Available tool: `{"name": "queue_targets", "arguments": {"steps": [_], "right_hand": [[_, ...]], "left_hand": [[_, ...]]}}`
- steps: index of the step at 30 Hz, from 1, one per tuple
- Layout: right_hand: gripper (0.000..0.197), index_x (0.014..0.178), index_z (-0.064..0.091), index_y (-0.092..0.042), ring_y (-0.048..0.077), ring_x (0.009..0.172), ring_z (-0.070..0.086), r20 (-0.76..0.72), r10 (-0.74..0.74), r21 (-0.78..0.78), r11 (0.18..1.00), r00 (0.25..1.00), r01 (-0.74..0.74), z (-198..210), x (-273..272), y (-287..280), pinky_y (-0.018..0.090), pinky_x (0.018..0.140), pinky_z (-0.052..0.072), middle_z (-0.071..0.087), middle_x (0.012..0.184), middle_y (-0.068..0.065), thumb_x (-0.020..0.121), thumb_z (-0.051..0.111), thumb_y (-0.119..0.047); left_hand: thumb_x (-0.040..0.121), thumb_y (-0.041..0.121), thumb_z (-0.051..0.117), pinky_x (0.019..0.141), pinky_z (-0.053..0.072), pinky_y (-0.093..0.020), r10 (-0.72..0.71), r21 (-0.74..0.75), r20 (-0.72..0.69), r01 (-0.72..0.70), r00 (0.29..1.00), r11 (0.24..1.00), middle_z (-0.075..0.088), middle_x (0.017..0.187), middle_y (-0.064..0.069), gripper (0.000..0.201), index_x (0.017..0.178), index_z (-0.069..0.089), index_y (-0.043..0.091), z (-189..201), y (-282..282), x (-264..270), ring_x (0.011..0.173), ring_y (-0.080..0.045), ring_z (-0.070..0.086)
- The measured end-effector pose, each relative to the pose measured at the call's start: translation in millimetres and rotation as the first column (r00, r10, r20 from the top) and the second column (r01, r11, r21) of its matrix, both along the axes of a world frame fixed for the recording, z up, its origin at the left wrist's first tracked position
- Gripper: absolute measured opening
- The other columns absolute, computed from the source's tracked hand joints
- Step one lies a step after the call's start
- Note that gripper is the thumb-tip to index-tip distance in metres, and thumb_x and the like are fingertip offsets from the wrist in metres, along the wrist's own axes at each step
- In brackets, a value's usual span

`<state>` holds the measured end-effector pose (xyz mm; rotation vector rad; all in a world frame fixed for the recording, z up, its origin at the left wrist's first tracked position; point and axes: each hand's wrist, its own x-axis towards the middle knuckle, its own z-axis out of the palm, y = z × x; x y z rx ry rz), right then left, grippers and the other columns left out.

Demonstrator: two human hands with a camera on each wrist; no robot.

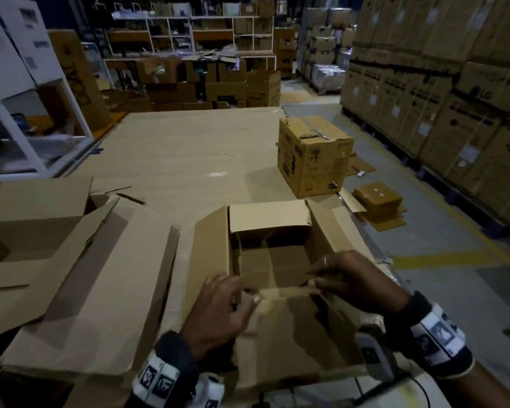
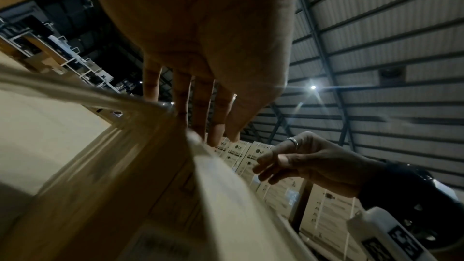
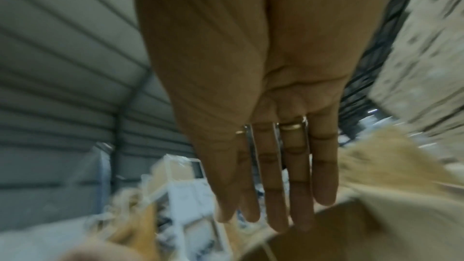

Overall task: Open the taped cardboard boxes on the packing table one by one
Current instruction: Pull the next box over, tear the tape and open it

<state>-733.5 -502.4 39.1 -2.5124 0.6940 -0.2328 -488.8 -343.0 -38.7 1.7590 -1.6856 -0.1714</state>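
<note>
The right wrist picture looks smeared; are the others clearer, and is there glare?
Right wrist view: the right hand is fairly clear, all behind it streaked by motion blur. Left wrist view: sharper, a ceiling lamp flares. Head view: dim, edges bent, the open box readable.

Packing table (image 1: 183,160), top covered in tan cardboard sheet. Open box (image 1: 273,254) sits at its near edge. Second opened box (image 1: 80,278) just left of the open box. Taped box (image 1: 314,156) behind-right of it, at table's right edge.
</note>
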Motion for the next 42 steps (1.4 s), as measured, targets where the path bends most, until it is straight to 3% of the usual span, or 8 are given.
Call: {"name": "queue_targets", "arguments": {"steps": [5,8,14,18,24,30,35,42], "right_hand": [[0.025,0.118,0.073,-0.024,-0.005,0.098,0.066,0.098,0.119,0.106,0.986,0.988,-0.129,95.4,39.3,-14.1,0.015,0.079,0.055,0.072,0.111,-0.015,0.093,0.069,-0.029],[0.023,0.112,0.076,-0.016,-0.008,0.078,0.066,0.181,0.126,0.035,0.990,0.975,-0.135,119.2,73.0,-31.4,0.011,0.063,0.050,0.075,0.100,-0.011,0.094,0.069,-0.029],[0.023,0.079,0.079,-0.009,0.010,0.061,0.062,-0.243,0.074,0.124,0.991,0.967,-0.044,57.3,121.1,-80.0,0.019,0.057,0.048,0.072,0.070,-0.003,0.091,0.073,-0.028],[0.030,0.097,0.073,0.001,0.020,0.078,0.058,-0.489,0.118,0.122,0.990,0.865,-0.067,10.1,129.7,-87.2,0.038,0.081,0.052,0.072,0.092,0.016,0.094,0.067,-0.028],[0.050,0.137,0.056,-0.015,0.026,0.120,0.059,-0.392,0.045,-0.009,0.999,0.919,-0.053,30.5,137.2,-113.3,0.032,0.095,0.046,0.061,0.132,0.007,0.094,0.066,-0.038],[0.045,0.135,0.056,-0.017,0.020,0.111,0.061,-0.117,-0.070,-0.018,0.998,0.991,0.068,33.6,170.3,-167.8,0.033,0.095,0.052,0.064,0.123,0.001,0.092,0.070,-0.021],[0.029,0.118,0.066,-0.012,0.032,0.106,0.066,-0.142,-0.214,-0.017,0.977,0.966,0.214,-29.0,206.7,-220.8,0.029,0.086,0.051,0.069,0.113,0.013,0.091,0.062,-0.023],[0.032,0.128,0.061,-0.017,0.035,0.120,0.055,-0.249,-0.213,-0.053,0.977,0.945,0.206,-63.2,214.8,-202.8,0.035,0.097,0.044,0.059,0.126,0.013,0.097,0.054,-0.020]], "left_hand": [[0.089,0.043,0.068,0.088,0.051,-0.023,-0.021,-0.062,-0.007,0.021,1.000,0.998,0.071,0.107,0.015,0.027,0.110,0.073,0.026,57.4,-42.6,26.0,0.100,-0.001,0.063],[0.087,0.039,0.071,0.081,0.054,-0.024,0.044,-0.035,-0.027,-0.045,0.999,0.998,0.073,0.104,0.013,0.024,0.107,0.075,0.027,83.9,-79.1,38.2,0.093,-0.002,0.065],[0.087,0.049,0.069,0.069,0.051,-0.033,0.166,0.412,0.329,-0.299,0.930,0.861,0.071,0.100,-0.006,0.034,0.101,0.071,0.018,59.1,-135.2,36.4,0.092,-0.028,0.068],[0.088,0.053,0.065,0.084,0.055,-0.041,0.116,0.518,0.362,-0.303,0.925,0.800,0.069,0.110,-0.012,0.044,0.110,0.068,0.014,45.9,-149.5,40.7,0.105,-0.034,0.065],[0.090,0.045,0.068,0.088,0.054,-0.037,0.164,0.421,0.271,-0.270,0.948,0.866,0.069,0.118,-0.005,0.044,0.128,0.062,0.025,61.5,-162.5,55.6,0.111,-0.028,0.065],[0.092,0.027,0.072,0.122,0.029,-0.036,0.193,0.230,0.130,-0.219,0.973,0.948,0.041,0.159,0.001,0.066,0.152,0.043,0.025,73.3,-209.0,75.1,0.149,-0.021,0.033],[0.084,0.028,0.080,0.090,0.046,-0.025,0.150,0.363,0.143,-0.193,0.978,0.912,0.069,0.119,-0.003,0.036,0.117,0.070,0.018,58.6,-248.8,111.3,0.114,-0.025,0.062],[0.079,0.016,0.082,0.086,0.054,-0.025,0.127,0.478,0.066,-0.143,0.990,0.867,0.078,0.108,-0.004,0.032,0.110,0.079,0.018,35.5,-272.8,124.2,0.099,-0.016,0.072]]}}
